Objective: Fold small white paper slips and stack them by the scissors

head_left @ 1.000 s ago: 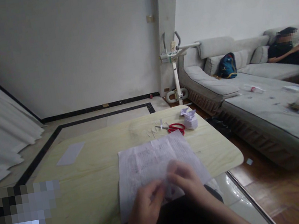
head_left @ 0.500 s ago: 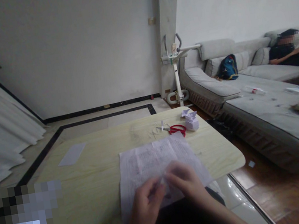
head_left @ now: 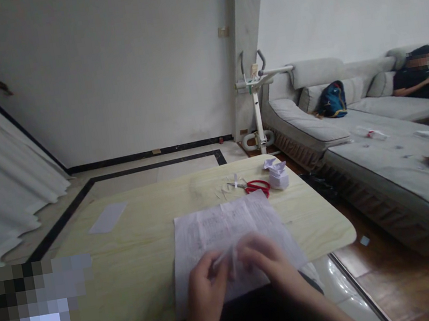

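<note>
Over a large creased printed sheet (head_left: 205, 230), my left hand (head_left: 210, 286) pinches a small piece of whitish folded paper (head_left: 231, 260) between thumb and fingers. Close on its right, my right hand (head_left: 265, 258) has its fingers curled against the same paper, blurred by motion. Fingers cover much of the paper, so its exact shape is hard to make out. Beyond the sheet lie red-handled scissors (head_left: 257, 186), partly overlapped by its far edge. Folded pale paper shapes (head_left: 278, 176) stand right of the scissors.
The light wooden table (head_left: 140, 259) carries a plain paper piece (head_left: 108, 218) at left and thin scraps (head_left: 222, 187) near the scissors. A grey sofa (head_left: 380, 156) with a seated person (head_left: 421, 79) is at right. White exercise equipment (head_left: 257, 110) stands behind the table.
My hands have shifted slightly on the small paper; more of it now shows between them, standing up at an angle. The view has moved a little.
</note>
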A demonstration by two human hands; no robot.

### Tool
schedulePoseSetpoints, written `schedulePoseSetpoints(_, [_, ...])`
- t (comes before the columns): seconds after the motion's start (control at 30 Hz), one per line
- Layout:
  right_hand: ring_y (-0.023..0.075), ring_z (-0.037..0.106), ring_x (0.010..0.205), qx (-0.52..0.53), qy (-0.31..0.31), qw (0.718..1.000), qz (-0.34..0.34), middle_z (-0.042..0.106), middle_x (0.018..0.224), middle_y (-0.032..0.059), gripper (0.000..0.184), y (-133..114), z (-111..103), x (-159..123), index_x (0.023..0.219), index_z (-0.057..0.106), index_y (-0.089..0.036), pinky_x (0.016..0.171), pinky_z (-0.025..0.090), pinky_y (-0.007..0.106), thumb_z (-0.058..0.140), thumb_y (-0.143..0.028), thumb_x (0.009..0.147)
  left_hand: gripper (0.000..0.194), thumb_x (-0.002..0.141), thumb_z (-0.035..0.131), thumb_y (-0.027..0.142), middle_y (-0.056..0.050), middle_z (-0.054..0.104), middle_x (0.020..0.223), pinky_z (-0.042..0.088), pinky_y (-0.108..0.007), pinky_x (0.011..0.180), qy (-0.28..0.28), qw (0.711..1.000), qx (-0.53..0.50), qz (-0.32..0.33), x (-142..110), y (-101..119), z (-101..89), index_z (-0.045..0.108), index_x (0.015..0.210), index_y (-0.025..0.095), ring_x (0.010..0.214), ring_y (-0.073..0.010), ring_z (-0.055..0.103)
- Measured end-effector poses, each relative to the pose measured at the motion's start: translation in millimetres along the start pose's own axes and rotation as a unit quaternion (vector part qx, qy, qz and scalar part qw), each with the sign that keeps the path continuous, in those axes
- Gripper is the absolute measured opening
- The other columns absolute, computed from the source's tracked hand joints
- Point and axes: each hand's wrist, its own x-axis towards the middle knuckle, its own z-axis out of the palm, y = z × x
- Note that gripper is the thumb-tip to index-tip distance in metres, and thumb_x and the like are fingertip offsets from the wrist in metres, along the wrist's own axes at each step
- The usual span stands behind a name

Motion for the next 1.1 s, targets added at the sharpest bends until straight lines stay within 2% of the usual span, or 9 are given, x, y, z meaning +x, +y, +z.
schedulePoseSetpoints(0.13, [0.0174,0.056,0.073,-0.075,-0.01,0.997,0.002,0.061,0.076,0.0011,0.016,-1.5,3.6,-1.0,0.082,0.064,-0.016,0.069,0.044,0.029,0.068,-0.031,0.079,0.023,0.085,0.058,0.037,-0.003,0.072,0.07,0.054,-0.025,0.062,0.044,0.997,0.028,0.058,-1.2,-4.9,0.0,0.069,0.079,0.018,0.067,-0.0197,0.068])
schedulePoseSetpoints(0.2, [0.0165,0.054,0.069,-0.085,-0.009,0.996,0.009,0.059,0.071,0.0005,0.015,0.2,3.4,0.0,0.077,0.064,-0.016,0.065,0.043,0.028,0.065,-0.031,0.079,0.022,0.084,0.058,0.037,-0.002,0.071,0.069,0.054,-0.025,0.06,0.042,0.998,0.016,0.046,-1.6,-3.2,-0.6,0.068,0.079,0.018,0.066,-0.0196,0.068])
schedulePoseSetpoints(0.3, [0.015,0.052,0.063,-0.075,-0.002,0.997,0.023,0.057,0.066,-0.0005,0.015,3.0,1.3,1.8,0.074,0.063,-0.016,0.058,0.041,0.026,0.062,-0.029,0.079,0.023,0.083,0.058,0.04,0.0,0.067,0.063,0.055,-0.025,0.054,0.017,1.0,-0.022,-0.005,-1.1,0.9,-1.5,0.066,0.077,0.018,0.059,-0.0192,0.068])
schedulePoseSetpoints(0.43, [0.0133,0.048,0.06,-0.084,0.001,0.996,0.026,0.053,0.063,-0.0019,0.017,3.9,0.6,2.7,0.071,0.061,-0.016,0.055,0.039,0.024,0.062,-0.03,0.078,0.025,0.082,0.058,0.041,-0.001,0.068,0.066,0.055,-0.024,0.053,-0.025,0.997,-0.059,-0.052,0.7,0.5,-1.6,0.066,0.077,0.018,0.059,-0.0191,0.069])
schedulePoseSetpoints(0.63, [0.0114,0.042,0.056,-0.091,0.008,0.995,0.029,0.046,0.059,-0.0044,0.024,2.3,2.1,2.5,0.064,0.055,-0.017,0.051,0.035,0.023,0.064,-0.034,0.079,0.025,0.083,0.058,0.041,0.0,0.066,0.064,0.053,-0.024,0.053,-0.059,0.996,-0.042,-0.05,1.4,-4.5,-2.7,0.066,0.076,0.018,0.058,-0.0183,0.068])
schedulePoseSetpoints(0.8, [0.0124,0.045,0.057,-0.072,0.018,0.997,0.02,0.049,0.06,-0.0035,0.027,2.1,1.0,3.1,0.065,0.057,-0.017,0.053,0.038,0.024,0.067,-0.038,0.079,0.025,0.086,0.056,0.04,0.001,0.064,0.064,0.051,-0.023,0.054,-0.079,0.996,0.001,-0.03,0.9,-4.9,-2.8,0.065,0.078,0.018,0.058,-0.0175,0.066])
schedulePoseSetpoints(0.97, [0.0145,0.052,0.061,-0.081,0.0,0.997,0.015,0.056,0.064,-0.0015,0.024,4.1,-1.6,3.6,0.071,0.063,-0.017,0.058,0.043,0.026,0.067,-0.038,0.082,0.024,0.086,0.056,0.039,0.001,0.062,0.065,0.049,-0.023,0.054,-0.08,0.996,0.017,-0.035,0.1,-5.4,-1.4,0.062,0.076,0.018,0.061,-0.0175,0.064])
schedulePoseSetpoints(1.1, [0.0183,0.059,0.074,-0.108,-0.011,0.994,-0.022,0.064,0.08,0.0024,0.018,4.8,-2.6,0.7,0.094,0.066,-0.018,0.067,0.047,0.029,0.067,-0.031,0.082,0.021,0.086,0.054,0.035,0.001,0.063,0.064,0.049,-0.024,0.054,-0.066,0.997,-0.003,-0.04,2.4,-10.0,-1.8,0.062,0.076,0.018,0.06,-0.0172,0.063])
